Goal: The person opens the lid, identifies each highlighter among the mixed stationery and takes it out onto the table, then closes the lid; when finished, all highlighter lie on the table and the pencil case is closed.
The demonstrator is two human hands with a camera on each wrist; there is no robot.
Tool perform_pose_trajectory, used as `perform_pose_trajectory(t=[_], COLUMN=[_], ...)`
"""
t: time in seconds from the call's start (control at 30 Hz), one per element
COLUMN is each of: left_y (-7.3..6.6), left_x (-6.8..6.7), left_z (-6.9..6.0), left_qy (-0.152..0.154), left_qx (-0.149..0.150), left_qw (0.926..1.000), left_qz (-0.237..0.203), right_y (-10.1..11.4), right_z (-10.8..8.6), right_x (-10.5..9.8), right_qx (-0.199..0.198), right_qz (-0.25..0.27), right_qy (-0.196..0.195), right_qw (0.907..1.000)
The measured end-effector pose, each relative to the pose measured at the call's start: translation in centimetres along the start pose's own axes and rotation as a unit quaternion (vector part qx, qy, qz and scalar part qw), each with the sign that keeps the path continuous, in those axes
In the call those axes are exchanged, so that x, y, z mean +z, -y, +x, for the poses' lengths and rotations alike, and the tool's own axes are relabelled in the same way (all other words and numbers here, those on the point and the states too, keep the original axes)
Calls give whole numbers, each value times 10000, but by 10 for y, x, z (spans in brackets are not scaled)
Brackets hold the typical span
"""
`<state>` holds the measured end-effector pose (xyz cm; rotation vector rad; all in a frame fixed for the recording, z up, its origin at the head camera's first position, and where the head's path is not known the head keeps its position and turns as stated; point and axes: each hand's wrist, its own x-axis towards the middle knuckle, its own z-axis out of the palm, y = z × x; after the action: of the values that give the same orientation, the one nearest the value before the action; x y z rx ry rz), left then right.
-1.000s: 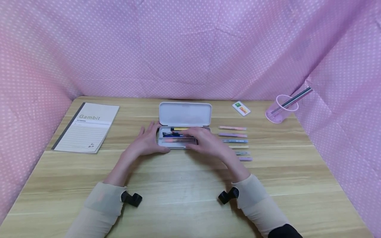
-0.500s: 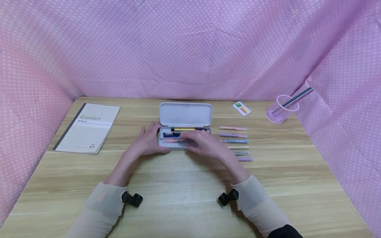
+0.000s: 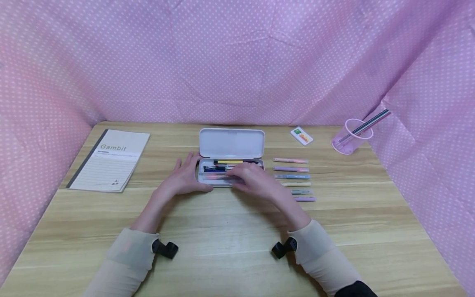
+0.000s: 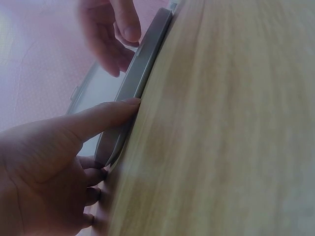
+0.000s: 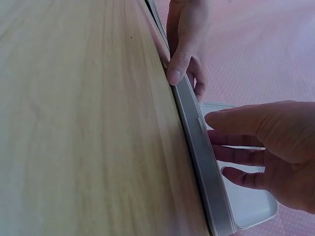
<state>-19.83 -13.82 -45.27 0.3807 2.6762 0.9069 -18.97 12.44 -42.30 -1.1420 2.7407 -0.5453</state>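
A white metal pencil case lies on the table with its lid raised behind it. My left hand holds the case's left end, thumb along the front wall and fingers round the side. My right hand is over the right half of the case, fingers reaching down inside. Its thumb and fingers stand apart in the left wrist view; the wall partly hides what they touch. Inside are a yellow-and-black pencil, several dark pens and a pinkish pen in the front part.
Several pastel pens lie in a column right of the case. Behind them is a white eraser. A pink cup with striped sticks stands far right; a notebook lies left. Pink dotted cloth hangs behind.
My right hand has shifted slightly within the case, its fingers drawing toward the front and uncovering more of the yellow-and-black pencil. The left hand stays at the case's end.
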Motion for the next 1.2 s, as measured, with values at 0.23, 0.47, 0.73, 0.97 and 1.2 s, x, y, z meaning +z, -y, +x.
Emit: perform_pose_trajectory(t=[0.23,0.47,0.73,0.97,1.2], left_y=[1,3,3,3,3], left_x=[1,3,3,2,2], left_z=[1,2,2,2,2], left_qy=[-3,-1,-4,3,8], left_qx=[-22,-55,-77,-68,-87], left_qw=[10000,9999,9999,9999,9999], left_qz=[42,123,110,92,78], right_y=[0,0,0,0,2], right_z=[1,1,2,2,2], right_x=[3,4,5,6,6], right_qx=[-31,-54,32,54,83], right_qz=[-51,-167,-185,-369,-488], right_qy=[-44,-9,19,-8,-19], right_qw=[10000,9998,9998,9993,9988])
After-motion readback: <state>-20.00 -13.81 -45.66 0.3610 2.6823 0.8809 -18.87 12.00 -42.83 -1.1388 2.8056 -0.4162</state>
